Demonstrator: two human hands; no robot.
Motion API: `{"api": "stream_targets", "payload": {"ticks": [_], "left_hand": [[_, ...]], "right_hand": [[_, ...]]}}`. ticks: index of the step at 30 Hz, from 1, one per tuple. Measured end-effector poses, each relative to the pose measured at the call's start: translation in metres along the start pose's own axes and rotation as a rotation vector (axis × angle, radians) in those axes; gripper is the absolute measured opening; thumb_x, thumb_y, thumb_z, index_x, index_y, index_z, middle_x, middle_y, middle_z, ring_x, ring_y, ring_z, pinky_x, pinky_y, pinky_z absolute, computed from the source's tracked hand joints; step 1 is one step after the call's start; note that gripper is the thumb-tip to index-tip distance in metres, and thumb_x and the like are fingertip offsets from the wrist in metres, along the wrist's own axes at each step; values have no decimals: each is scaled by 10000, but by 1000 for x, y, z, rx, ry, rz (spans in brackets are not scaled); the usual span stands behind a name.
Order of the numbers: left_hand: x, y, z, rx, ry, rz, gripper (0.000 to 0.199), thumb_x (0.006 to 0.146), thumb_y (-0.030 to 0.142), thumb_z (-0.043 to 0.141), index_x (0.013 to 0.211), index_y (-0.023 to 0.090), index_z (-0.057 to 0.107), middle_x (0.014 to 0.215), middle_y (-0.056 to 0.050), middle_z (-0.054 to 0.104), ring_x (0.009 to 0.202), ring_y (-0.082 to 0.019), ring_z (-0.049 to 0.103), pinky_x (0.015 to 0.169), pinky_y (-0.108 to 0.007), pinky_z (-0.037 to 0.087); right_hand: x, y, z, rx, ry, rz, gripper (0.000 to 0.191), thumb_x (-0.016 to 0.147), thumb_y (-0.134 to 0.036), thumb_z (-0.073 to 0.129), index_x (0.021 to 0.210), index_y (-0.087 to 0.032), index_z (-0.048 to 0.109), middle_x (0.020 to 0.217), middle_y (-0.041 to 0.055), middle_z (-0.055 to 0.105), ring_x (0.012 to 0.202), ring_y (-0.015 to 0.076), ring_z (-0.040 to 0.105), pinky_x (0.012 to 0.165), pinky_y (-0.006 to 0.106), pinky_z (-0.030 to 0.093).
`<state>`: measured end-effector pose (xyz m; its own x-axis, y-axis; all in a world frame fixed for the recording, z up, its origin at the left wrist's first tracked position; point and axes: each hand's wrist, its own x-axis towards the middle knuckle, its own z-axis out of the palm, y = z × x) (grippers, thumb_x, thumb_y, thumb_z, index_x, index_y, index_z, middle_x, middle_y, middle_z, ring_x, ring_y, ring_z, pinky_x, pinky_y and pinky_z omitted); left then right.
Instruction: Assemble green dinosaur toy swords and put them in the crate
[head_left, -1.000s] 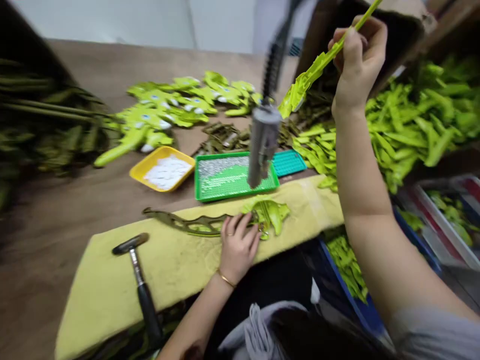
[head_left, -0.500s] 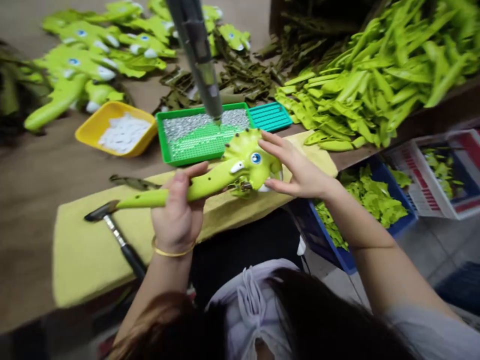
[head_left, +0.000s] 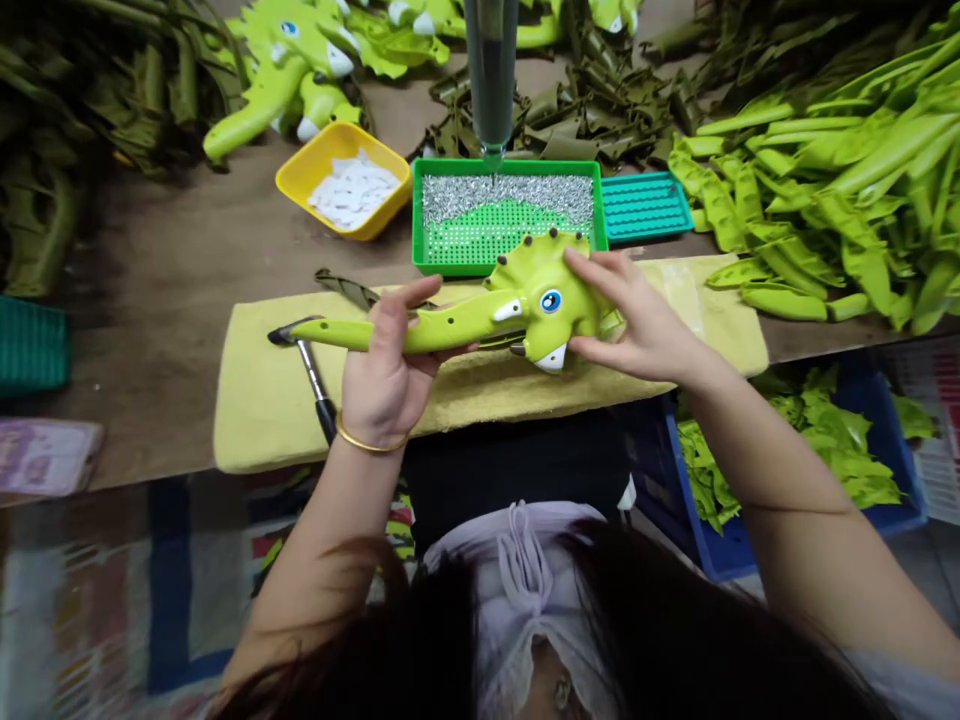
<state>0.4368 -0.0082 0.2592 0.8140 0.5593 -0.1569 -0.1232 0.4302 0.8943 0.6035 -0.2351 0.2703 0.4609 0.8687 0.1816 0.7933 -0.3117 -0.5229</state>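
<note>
A lime-green toy dinosaur head on a long neck-like shaft (head_left: 457, 324) lies across both hands above a yellow cloth pad (head_left: 277, 400). It has a blue eye, a frilled crest with dark tips and white horn and snout parts. My left hand (head_left: 386, 375) is closed around the shaft, thumb on top and forefinger stretched out. With fingers and thumb, my right hand (head_left: 637, 325) grips the head at the crest and jaw. Beneath the shaft's tip lies a hammer-like tool (head_left: 313, 380) with a dark head and black grip. A power screwdriver (head_left: 491, 80) hangs upright, its bit over the screw tray.
Small silver screws fill the back of a green tray (head_left: 420, 262); a teal ridged tray (head_left: 646, 207) adjoins it. A yellow bowl (head_left: 401, 205) holds white pieces. Lime-green shells (head_left: 847, 190) pile up right, dark olive parts (head_left: 570, 110) behind. A blue crate (head_left: 705, 545) stands below right.
The view has turned left, so the bench things appear further right. The dinosaur head has tilted slightly in my hands, its underside gap looking narrower. Both hands keep their hold.
</note>
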Motion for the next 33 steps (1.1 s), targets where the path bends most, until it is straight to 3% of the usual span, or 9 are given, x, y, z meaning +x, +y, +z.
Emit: {"api": "stream_targets", "payload": {"ticks": [2, 4, 8, 14, 24, 33], "left_hand": [[-10, -3, -14, 55, 47, -103, 484, 709, 563, 764, 983, 175, 678, 894, -65, 739, 751, -188, 721, 716, -330, 625], [-20, -7, -26, 116, 126, -240, 448, 678, 429, 822, 982, 151, 647, 870, -77, 748, 753, -186, 731, 731, -310, 618], [-29, -15, -31, 87, 207, -387, 372, 662, 255, 807, 945, 141, 594, 827, -79, 755, 795, -196, 741, 846, -358, 600], [-24, -19, -25, 46, 244, -373, 352, 674, 191, 771, 959, 126, 575, 832, -98, 753, 820, -219, 743, 938, -430, 562], [-26, -22, -27, 94, 252, -357, 371, 679, 244, 772, 975, 133, 578, 840, -97, 750, 833, -233, 742, 968, -470, 534], [-22, -19, -28, 143, 252, -355, 339, 683, 265, 770, 948, 146, 595, 844, -85, 748, 854, -227, 738, 975, -452, 534]], "right_hand": [[-6, 6, -3, -35, 120, -3, 790, 778, -408, 653, 1489, -323, 320, 1456, 74, 469, 1355, 327, 433, 1142, 563, 354], [-12, 13, -2, -73, 182, -3, 764, 776, -392, 665, 1471, -298, 363, 1450, 85, 493, 1339, 331, 459, 1131, 564, 371], [-18, 18, 15, -135, 85, -5, 739, 770, -381, 660, 1446, -196, 428, 1406, 150, 528, 1278, 330, 524, 1073, 535, 447], [-21, 19, 30, -177, 41, 15, 774, 795, -428, 614, 1499, -283, 328, 1451, 109, 487, 1313, 346, 494, 1078, 577, 425], [-24, 13, 34, -188, 40, 66, 751, 793, -455, 621, 1470, -235, 383, 1403, 138, 517, 1281, 358, 518, 1075, 576, 445], [-23, 6, 29, -143, -8, 122, 716, 833, -464, 569, 1489, -391, 293, 1439, 49, 495, 1314, 393, 481, 1097, 624, 426]]}}
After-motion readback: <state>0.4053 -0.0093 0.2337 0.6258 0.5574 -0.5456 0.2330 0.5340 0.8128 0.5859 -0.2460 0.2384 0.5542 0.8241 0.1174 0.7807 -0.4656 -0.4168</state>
